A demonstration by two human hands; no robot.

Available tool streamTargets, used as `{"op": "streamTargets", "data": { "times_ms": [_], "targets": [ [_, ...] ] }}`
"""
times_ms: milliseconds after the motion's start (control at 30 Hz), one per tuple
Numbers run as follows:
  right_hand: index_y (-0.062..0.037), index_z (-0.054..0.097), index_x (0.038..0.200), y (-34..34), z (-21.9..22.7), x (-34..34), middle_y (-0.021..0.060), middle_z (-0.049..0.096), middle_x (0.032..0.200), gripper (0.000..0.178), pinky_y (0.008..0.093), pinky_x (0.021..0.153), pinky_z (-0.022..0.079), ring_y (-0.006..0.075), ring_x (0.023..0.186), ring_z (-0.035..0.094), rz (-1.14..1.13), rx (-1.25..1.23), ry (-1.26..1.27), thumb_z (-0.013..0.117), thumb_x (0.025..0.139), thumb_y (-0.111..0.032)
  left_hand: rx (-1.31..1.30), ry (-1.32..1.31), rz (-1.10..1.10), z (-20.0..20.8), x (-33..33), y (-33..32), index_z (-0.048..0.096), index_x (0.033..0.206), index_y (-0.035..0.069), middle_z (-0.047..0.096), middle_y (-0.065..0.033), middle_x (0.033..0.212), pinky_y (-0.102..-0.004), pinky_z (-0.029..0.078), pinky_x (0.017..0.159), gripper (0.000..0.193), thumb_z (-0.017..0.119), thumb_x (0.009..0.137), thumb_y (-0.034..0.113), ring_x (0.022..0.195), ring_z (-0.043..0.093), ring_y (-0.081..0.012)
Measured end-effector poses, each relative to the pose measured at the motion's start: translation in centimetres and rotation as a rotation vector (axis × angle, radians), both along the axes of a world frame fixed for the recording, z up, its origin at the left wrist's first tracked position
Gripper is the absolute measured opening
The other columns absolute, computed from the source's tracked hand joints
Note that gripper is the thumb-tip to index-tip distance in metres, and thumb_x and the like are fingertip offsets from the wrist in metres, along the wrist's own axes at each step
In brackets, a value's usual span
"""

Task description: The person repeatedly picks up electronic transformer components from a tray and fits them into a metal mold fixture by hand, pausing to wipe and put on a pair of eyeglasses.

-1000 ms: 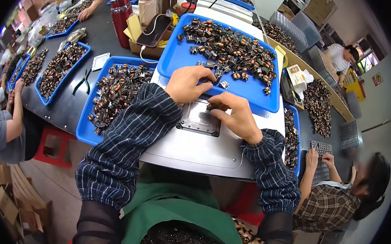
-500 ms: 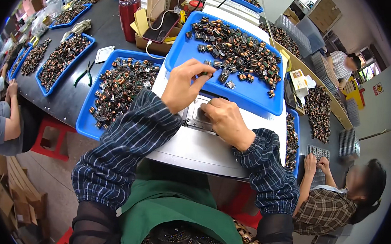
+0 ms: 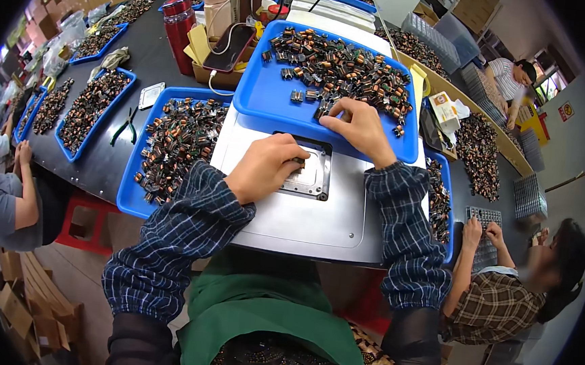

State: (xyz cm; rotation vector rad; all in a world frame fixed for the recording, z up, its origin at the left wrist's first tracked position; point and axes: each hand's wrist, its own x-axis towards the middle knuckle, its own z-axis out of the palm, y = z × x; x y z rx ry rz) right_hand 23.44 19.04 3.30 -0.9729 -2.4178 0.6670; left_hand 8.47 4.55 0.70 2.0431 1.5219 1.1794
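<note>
My left hand is over the square metal plate set in the silver work surface. Its thumb and fingers are pinched on a small coil part, mostly covered by the fingertips. Further up and to the right, my right hand reaches over the near edge of the raised blue tray. Its thumb and forefinger close on a small copper-wound coil at the near side of the pile. A few coils lie apart from that pile.
Blue trays of coils flank me at left and right. Green-handled pliers, a red flask and a phone with a cable are on the left side. Co-workers sit at left and right.
My left hand has come down from the tray's near edge to the metal plate. My right hand has left the plate and moved up to the coils in the tray.
</note>
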Motion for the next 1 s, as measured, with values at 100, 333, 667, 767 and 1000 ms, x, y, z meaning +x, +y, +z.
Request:
{"op": "streamTargets", "data": {
  "times_ms": [100, 333, 667, 767, 1000],
  "targets": [
    [-0.001, 0.06, 0.072, 0.4, 0.5, -0.3, 0.0076, 0.053, 0.06, 0.028, 0.0263, 0.05, 0.039, 0.0135, 0.054, 0.049, 0.019, 0.044, -0.058, 0.07, 0.062, -0.025, 0.086, 0.119, -0.024, 0.1, 0.2, 0.2, 0.061, 0.086, 0.001, 0.057, -0.0107, 0.081, -0.0321, 0.046, 0.066, 0.015, 0.059, 0.071, 0.002, 0.073, 0.056, -0.0268],
    [0.0013, 0.059, 0.073, 1.8, -1.0, 1.6, 0.0062, 0.056, 0.058, 0.013, 0.0241, 0.047, 0.042, 0.0119, 0.051, 0.054, -0.082, -0.083, 0.148, 0.059, 0.068, -0.01, 0.075, 0.224, -0.032, 0.0, 0.7, 0.4, 0.06, 0.084, 0.0, 0.054, -0.0101, 0.075, -0.0336, 0.044, 0.066, 0.015, 0.056, 0.069, 0.0, 0.074, 0.053, -0.0258],
    [-0.0015, 0.054, 0.092, -4.2, 1.0, 1.1, 0.0076, 0.062, 0.078, 0.02, 0.015, 0.038, 0.032, 0.0049, 0.055, 0.052, 0.125, -0.616, 0.398, 0.059, 0.073, -0.004, 0.081, 0.239, 0.008, -0.3, 0.4, 0.0, 0.06, 0.081, 0.004, 0.053, -0.0092, 0.073, -0.034, 0.043, 0.066, 0.014, 0.056, 0.068, 0.002, 0.075, 0.053, -0.0252],
    [-0.0016, 0.054, 0.095, -5.5, -0.5, 0.8, 0.0063, 0.062, 0.079, 0.023, 0.0155, 0.038, 0.033, 0.0059, 0.06, 0.055, 0.176, -0.525, 0.343, 0.06, 0.073, -0.004, 0.163, 0.04, 0.056, -0.6, -0.1, -0.3, 0.06, 0.082, 0.004, 0.054, -0.0097, 0.074, -0.0349, 0.044, 0.065, 0.015, 0.058, 0.067, 0.001, 0.073, 0.053, -0.0261],
    [-0.0008, 0.063, 0.085, -6.5, -1.4, 0.6, 0.0048, 0.06, 0.075, 0.016, 0.023, 0.053, 0.041, 0.0095, 0.062, 0.053, 0.231, -0.2, 0.18, 0.062, 0.069, -0.004, 0.181, -0.02, 0.534, -0.4, -6.3, -3.4, 0.06, 0.086, 0.0, 0.058, -0.0113, 0.078, -0.0319, 0.045, 0.065, 0.016, 0.058, 0.07, -0.001, 0.072, 0.055, -0.0259]
  ]
}}
